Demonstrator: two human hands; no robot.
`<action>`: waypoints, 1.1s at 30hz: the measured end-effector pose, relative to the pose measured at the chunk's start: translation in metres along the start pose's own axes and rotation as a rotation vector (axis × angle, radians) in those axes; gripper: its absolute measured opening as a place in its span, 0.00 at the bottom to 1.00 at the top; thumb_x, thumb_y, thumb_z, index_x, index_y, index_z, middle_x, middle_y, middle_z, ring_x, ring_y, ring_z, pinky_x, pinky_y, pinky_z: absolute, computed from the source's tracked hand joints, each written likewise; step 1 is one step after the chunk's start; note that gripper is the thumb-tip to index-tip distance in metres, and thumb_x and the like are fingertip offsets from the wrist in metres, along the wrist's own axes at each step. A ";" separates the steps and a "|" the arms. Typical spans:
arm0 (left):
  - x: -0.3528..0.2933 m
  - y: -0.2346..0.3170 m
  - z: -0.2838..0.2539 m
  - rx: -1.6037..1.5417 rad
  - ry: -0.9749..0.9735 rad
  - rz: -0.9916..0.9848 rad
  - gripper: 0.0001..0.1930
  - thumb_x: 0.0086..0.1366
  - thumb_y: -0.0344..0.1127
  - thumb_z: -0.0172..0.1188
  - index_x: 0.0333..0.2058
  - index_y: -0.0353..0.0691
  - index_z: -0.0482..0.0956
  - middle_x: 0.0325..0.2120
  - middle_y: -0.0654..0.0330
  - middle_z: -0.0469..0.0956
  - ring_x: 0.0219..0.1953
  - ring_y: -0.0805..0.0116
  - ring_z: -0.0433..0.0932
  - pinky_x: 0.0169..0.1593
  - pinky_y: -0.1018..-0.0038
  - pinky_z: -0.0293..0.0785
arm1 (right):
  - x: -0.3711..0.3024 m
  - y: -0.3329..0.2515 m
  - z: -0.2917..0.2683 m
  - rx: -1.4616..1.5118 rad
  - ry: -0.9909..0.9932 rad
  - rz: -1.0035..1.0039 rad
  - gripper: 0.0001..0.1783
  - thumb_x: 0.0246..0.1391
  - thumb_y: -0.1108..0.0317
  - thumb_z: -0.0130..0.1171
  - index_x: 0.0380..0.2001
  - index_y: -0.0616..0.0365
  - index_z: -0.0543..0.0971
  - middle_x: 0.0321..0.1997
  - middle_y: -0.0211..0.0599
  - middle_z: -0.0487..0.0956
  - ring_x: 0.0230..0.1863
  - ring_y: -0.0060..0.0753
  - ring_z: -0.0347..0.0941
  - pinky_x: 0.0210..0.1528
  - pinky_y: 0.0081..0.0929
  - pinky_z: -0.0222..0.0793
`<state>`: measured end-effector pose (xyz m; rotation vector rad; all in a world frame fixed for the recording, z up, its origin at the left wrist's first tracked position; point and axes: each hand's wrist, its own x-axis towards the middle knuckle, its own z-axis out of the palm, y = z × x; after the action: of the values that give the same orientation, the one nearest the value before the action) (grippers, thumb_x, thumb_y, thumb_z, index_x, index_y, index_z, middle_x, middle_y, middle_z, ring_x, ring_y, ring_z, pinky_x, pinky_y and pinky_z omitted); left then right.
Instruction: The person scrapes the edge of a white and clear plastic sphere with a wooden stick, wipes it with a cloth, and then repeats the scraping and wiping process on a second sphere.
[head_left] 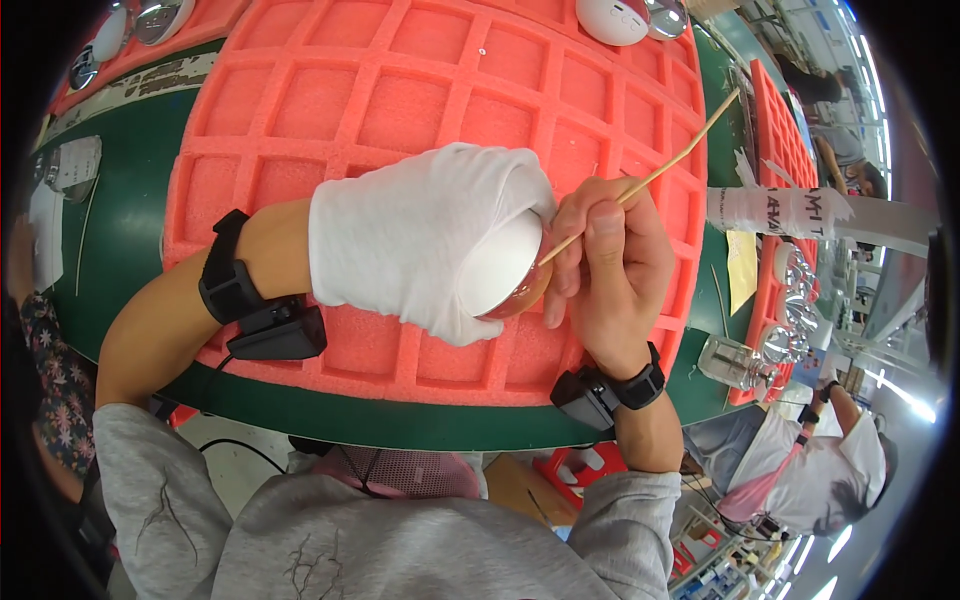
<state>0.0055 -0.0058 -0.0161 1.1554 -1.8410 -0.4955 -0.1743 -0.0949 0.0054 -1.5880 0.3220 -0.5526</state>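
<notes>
My left hand (430, 230), in a white cloth glove, is wrapped round a white rounded shell (500, 265) with a glossy, reflective face turned toward my right hand. My bare right hand (620, 275) pinches a thin wooden stick (685, 150) between thumb and fingers. The stick's lower tip meets or nearly meets the rim between the white shell and the glossy face; exact contact is hard to tell. Both hands are above a red foam tray (400, 110) with square pockets. Black bands with small boxes sit on both wrists.
More white rounded units (612, 22) rest at the tray's far edge. To the right stand a glass bottle (733, 362), a yellow paper (741, 270), a tape-wrapped bar (770, 210) and a tray of shiny domes (795, 310). A clear container (75, 165) stands left. Other people are at both sides.
</notes>
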 end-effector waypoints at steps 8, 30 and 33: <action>0.001 0.001 -0.001 -0.039 -0.020 -0.054 0.22 0.43 0.36 0.73 0.36 0.37 0.73 0.32 0.52 0.75 0.34 0.48 0.77 0.36 0.60 0.75 | 0.001 0.002 0.000 0.078 0.080 -0.011 0.12 0.74 0.66 0.42 0.40 0.64 0.70 0.31 0.39 0.73 0.15 0.16 0.63 0.12 0.15 0.62; -0.002 -0.001 0.001 -0.021 -0.056 -0.070 0.28 0.40 0.38 0.75 0.40 0.39 0.74 0.36 0.53 0.69 0.36 0.51 0.72 0.39 0.61 0.71 | 0.002 0.004 -0.002 0.126 0.064 -0.015 0.12 0.74 0.67 0.43 0.38 0.64 0.70 0.28 0.36 0.72 0.14 0.15 0.62 0.13 0.14 0.61; -0.001 -0.001 0.001 -0.029 -0.070 -0.083 0.28 0.39 0.38 0.76 0.40 0.38 0.73 0.36 0.53 0.69 0.36 0.52 0.71 0.39 0.61 0.70 | 0.001 0.000 -0.002 0.059 0.029 -0.021 0.12 0.74 0.67 0.43 0.38 0.64 0.70 0.28 0.36 0.72 0.14 0.15 0.62 0.13 0.14 0.60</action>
<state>0.0056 -0.0051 -0.0178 1.2119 -1.8454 -0.6151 -0.1743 -0.0968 0.0053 -1.5287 0.3083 -0.5962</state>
